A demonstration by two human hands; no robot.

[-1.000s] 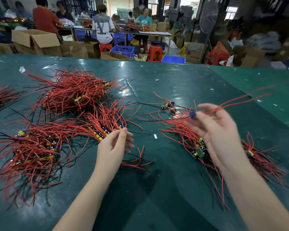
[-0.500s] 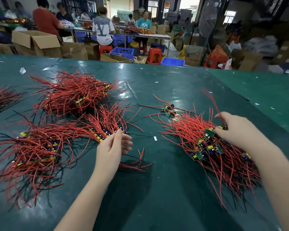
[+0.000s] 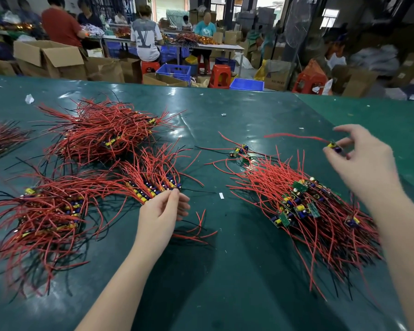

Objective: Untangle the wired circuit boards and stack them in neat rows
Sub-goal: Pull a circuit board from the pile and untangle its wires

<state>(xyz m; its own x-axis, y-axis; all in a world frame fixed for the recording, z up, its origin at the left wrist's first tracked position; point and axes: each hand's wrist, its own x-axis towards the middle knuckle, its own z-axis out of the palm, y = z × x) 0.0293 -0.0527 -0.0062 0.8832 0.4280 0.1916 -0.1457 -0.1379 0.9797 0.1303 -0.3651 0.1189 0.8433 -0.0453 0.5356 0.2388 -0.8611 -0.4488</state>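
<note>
covering the table (image 3: 249, 271), dark green sheeting; workers (image 3: 145, 37) sit behind.

Overhead glare streaks the table (image 3: 201, 108); edges bend, background perhaps slightly soft.

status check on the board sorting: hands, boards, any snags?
Right hand pinches one wired board, lifted above tangled pile. Left hand open, fingertips at neat row. Its red lead trails free; no snag visible.
</note>
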